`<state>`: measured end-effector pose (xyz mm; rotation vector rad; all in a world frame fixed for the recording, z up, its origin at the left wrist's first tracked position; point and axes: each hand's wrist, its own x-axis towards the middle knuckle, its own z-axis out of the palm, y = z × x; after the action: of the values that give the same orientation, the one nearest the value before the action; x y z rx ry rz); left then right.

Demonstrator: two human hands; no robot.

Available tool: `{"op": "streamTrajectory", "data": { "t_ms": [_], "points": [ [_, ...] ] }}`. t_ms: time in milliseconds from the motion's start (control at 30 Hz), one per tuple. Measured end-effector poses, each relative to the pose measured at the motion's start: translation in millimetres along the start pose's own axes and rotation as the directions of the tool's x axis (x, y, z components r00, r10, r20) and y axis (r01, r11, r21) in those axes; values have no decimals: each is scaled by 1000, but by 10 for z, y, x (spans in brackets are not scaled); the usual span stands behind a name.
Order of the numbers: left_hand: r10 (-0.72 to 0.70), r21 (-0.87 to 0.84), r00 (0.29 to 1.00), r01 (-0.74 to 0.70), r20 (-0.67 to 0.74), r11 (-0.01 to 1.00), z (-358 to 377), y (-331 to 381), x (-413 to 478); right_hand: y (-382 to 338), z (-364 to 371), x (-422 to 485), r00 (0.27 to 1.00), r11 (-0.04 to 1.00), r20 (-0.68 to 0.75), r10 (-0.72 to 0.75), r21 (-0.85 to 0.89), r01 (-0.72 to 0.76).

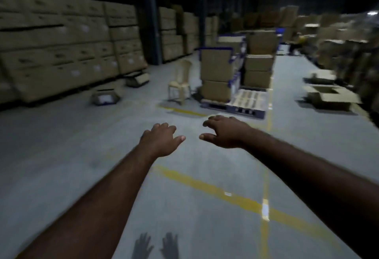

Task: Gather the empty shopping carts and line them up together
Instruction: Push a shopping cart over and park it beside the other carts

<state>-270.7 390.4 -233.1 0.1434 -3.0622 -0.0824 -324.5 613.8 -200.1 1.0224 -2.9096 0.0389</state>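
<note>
Both arms stretched fwd over the grey floor (61, 156), palms down. Left hand (162, 138) & right hand (223, 132) are near each other but apart. Fingers loose and a bit spread, holding nothing, touching nothing. Shot is blurry.

Blue-framed carts (231, 57) stand far centre, well ahead of the hands, loaded w/ stacked cardboard boxes (259, 63). The near end of the right one is a bare slatted deck (249, 98). Can't tell if any cart is empty.

Plastic chair (180, 80) just left of them. Wall of cartons (61, 43) runs along the far left, w/ two small open boxes (106, 96) on the floor in front. Big open box (330, 94) at right. Yellow lines (205, 186) cross the floor under the arms. Person (296, 43) far back right.
</note>
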Motion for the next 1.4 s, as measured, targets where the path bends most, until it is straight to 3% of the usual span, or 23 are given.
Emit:
{"op": "streamTrajectory", "data": {
  "t_ms": [200, 500, 767, 1167, 1400],
  "points": [
    [-328, -20, 941, 327, -80, 945, -381, -1405, -539, -1308, -189, 1022, 950, 951, -50, -309, -1, 310],
    [-613, 8, 786, 615, -77, 788, -451, -2927, -915, -2828, -11, 2285, 795, 795, -67, -603, 34, 606],
    [-727, -33, 673, 730, -135, 682, -685, -4187, -720, -3861, -123, 3425, 649, 649, -129, -750, 51, 759],
    [-853, -35, 501, 859, -145, 511, -723, -6120, -1152, -5903, 36, 4671, 472, 468, -132, -872, 55, 882],
    [-863, -74, 489, 863, -127, 500, -802, -7708, -1108, -7347, 119, 5558, 480, 478, -112, -870, 53, 877]
  ]
}}
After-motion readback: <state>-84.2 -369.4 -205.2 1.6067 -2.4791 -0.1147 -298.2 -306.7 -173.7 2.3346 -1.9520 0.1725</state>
